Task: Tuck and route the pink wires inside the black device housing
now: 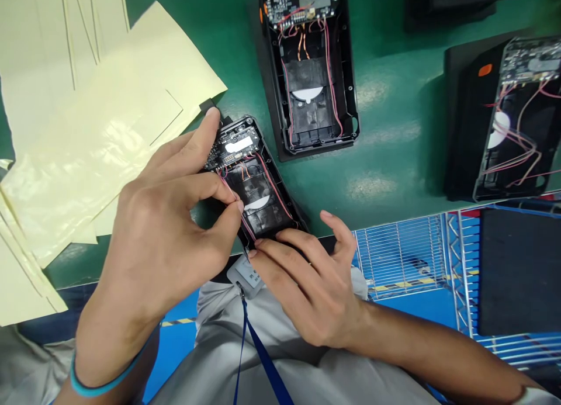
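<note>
A black plastic housing [280, 186] with a circuit board [236, 145] at its upper end lies tilted near the table's front edge. Along its left inner wall run thin red wires [246, 225], and another pair of red wires [272, 180] follows the right wall. My left hand [170, 212] pinches the left wires between thumb and forefinger; its other fingers reach past the board's left side. At the lower left corner, the fingertips of my right hand [307, 276] press on the same wires, its little finger raised and its thumb hidden. A white disc shows partly inside the housing.
A second open housing [307, 118] lies behind, and a third open housing [464, 124] stands at right. Yellow paper sheets [109, 113] cover the green table's left side. Dark parts [451, 7] sit at the far right. Below the edge is a wire rack [403, 247].
</note>
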Tool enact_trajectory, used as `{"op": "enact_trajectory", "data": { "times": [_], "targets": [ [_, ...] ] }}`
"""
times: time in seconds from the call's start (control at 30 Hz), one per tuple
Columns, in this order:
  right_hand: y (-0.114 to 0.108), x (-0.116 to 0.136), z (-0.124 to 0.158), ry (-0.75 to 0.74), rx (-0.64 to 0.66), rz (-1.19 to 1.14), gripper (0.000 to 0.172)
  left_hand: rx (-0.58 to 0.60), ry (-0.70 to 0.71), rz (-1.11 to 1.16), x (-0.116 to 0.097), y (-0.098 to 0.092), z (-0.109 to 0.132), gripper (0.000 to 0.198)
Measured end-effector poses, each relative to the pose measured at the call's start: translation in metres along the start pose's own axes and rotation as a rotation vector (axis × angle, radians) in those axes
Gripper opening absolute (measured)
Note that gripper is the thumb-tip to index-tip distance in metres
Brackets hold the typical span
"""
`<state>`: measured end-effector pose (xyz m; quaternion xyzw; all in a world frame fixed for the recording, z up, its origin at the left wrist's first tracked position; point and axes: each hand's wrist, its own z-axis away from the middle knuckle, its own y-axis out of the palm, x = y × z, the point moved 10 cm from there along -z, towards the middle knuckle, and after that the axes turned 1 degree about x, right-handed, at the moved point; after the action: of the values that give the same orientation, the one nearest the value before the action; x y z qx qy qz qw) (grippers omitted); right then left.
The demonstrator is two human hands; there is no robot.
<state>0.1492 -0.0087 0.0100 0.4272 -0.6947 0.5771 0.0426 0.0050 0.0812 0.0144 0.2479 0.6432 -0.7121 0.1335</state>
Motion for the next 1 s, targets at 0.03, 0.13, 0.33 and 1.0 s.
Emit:
{"op": "enact_trajectory", "data": {
  "times": [0.03, 0.13, 0.33, 1.0],
  "targets": [
    [0.0002, 0.0001, 0.0002, 0.0, -0.007, 0.0, 0.027, 0.005, 0.002, -0.004, -0.0002, 0.0004, 0.0002, 0.017],
    [0.0033, -0.0008, 0.0008, 0.004, -0.007, -0.015, 0.026, 0.003, 0.004, -0.001, 0.0009, 0.0013, 0.0003, 0.016],
    [0.0074, -0.0006, 0.0009, -0.054, -0.043, -0.076, 0.029, -0.029, 0.062, -0.002, 0.0016, 0.0015, 0.0016, 0.014],
    [0.0074, -0.0044, -0.0014, -0.171, -0.056, -0.151, 0.022, 0.028, 0.075, -0.013, -0.0002, 0.002, -0.0014, 0.016]
  ]
}}
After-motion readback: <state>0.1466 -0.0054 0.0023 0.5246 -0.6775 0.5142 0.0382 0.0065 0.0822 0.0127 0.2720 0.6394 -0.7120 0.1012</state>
